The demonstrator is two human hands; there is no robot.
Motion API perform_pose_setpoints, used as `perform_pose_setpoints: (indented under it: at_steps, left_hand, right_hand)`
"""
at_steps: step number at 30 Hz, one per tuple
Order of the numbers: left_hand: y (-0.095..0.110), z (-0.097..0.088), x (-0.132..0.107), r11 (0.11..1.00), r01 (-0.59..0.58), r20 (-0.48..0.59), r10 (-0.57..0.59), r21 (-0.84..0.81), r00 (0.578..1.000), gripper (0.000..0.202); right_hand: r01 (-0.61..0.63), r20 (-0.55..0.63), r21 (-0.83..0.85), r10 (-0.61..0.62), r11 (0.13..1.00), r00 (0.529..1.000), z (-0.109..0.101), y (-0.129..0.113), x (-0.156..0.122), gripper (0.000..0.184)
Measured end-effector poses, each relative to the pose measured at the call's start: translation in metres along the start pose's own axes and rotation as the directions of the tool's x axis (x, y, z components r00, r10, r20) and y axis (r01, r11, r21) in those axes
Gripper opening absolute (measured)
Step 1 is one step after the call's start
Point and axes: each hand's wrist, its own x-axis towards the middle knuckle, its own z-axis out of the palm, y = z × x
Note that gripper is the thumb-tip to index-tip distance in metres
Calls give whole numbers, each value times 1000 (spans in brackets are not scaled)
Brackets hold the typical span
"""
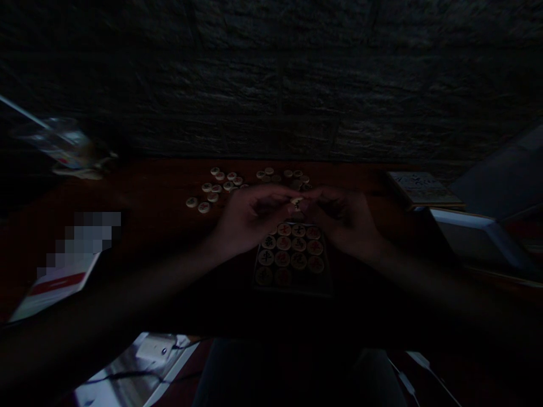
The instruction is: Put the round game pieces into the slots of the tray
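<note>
Between the fingertips of both hands is a round Chinese chess piece [297,202] with a dark character, tilted toward me. My left hand [258,217] pinches it from the left, and my right hand [345,220] meets it from the right. Just below them lies a shallow tray [311,287] with Chinese chess pieces in rows, marked in red or black. The tray's front row shows two pieces at its left and dark space at its right. The hands partly cover the tray's far row. Loose chess pieces [212,197] lie beyond my left hand, and more [269,170] lie straight ahead.
A plastic cup [68,144] with a straw stands at the far left, and a card or booklet [59,282] lies nearer. At right are a patterned box [419,187] and an open box lid [466,240]. A stone wall [271,85] rises behind the table [161,175].
</note>
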Motion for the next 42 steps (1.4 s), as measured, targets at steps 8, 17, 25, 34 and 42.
perform_pose_setpoints:
  at_steps: [8, 17, 25, 34, 42]
  left_hand:
    - [-3, 0, -1, 1000, 14, -50, -13, 4, 999, 19]
    - [0, 0, 0, 1000, -2, -24, 2, 11, 1000, 18]
    - [-1, 2, -3, 998, -61, 23, 61, 32, 998, 26]
    - [4, 4, -3, 999, 6, -3, -7, -51, 1000, 21]
    - [3, 1, -2, 996, 58, -76, -63, -65, 995, 19]
  right_hand:
    - [-7, -26, -6, 7, 1000, 1000, -2, 0, -1, 13]
    - [4, -23, 13, -3, 1000, 1000, 0, -5, 1, 16]
    - [-17, -24, -45, 16, 999, 1000, 0, -4, 1, 24]
    - [-14, -5, -51, 14, 999, 1000, 0, -7, 0, 21]
    - [-9, 6, -30, 9, 1000, 1000, 0, -6, -3, 20]
